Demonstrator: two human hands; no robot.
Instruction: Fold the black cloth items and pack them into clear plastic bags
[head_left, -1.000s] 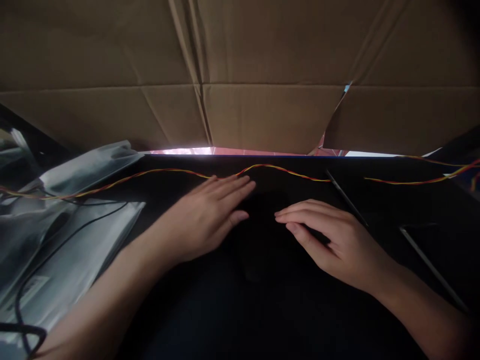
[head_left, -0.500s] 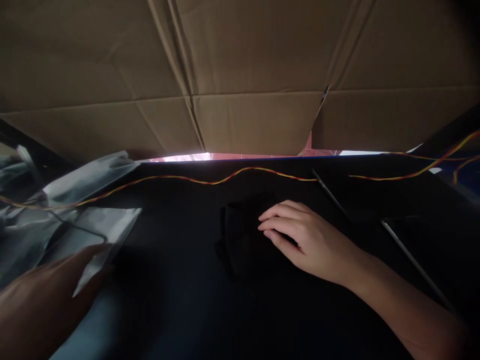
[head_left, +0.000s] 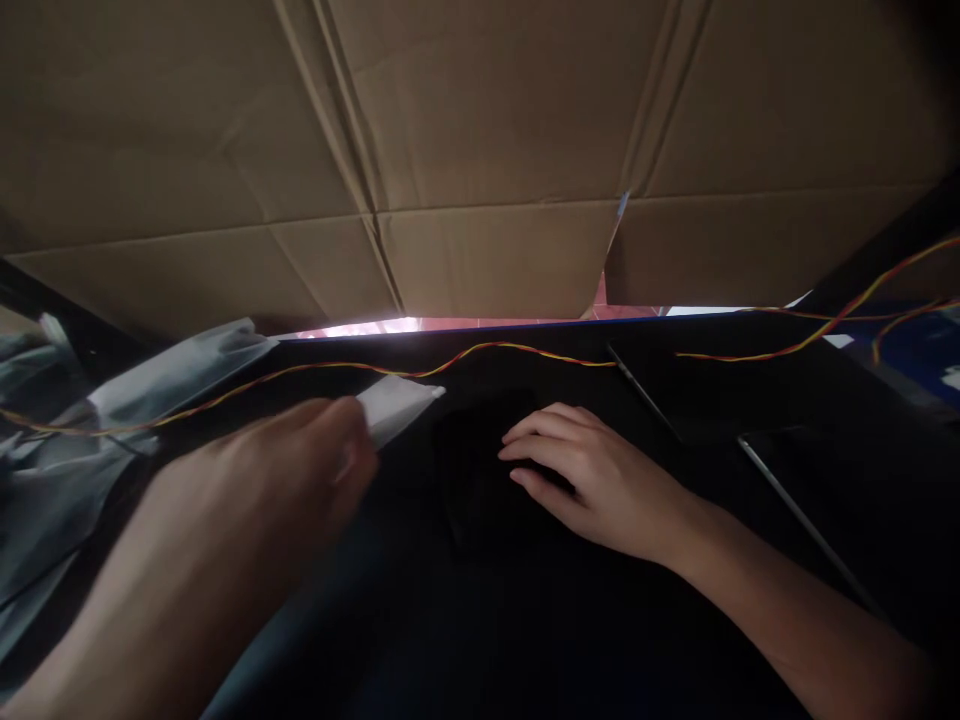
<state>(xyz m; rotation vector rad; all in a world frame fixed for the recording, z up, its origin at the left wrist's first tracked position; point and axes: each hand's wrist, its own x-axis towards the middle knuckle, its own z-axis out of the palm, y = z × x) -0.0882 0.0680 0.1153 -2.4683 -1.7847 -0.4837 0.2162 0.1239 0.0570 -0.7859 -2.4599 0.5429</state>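
Observation:
My left hand (head_left: 300, 490), smeared by motion, is closed on a whitish translucent plastic bag (head_left: 397, 402); the bag's far end sticks out past the fingers to the right. My right hand (head_left: 577, 465) lies palm down with its fingers stretched out, at the right edge of a black object (head_left: 476, 460). That object barely stands out from the dark surface (head_left: 480, 640), and its kind cannot be made out.
More translucent bags (head_left: 180, 375) lie at the left. A twisted red-and-yellow wire (head_left: 360, 365) runs across the back. Two flat dark panels (head_left: 697, 385) with thin light edges lie at the right. A creased cardboard sheet (head_left: 487, 120) rises behind and overhead.
My left hand has lifted a bag from the pile at left and brought it rightward, toward the black object. My right hand stays nearly where it was; the view has shifted slightly.

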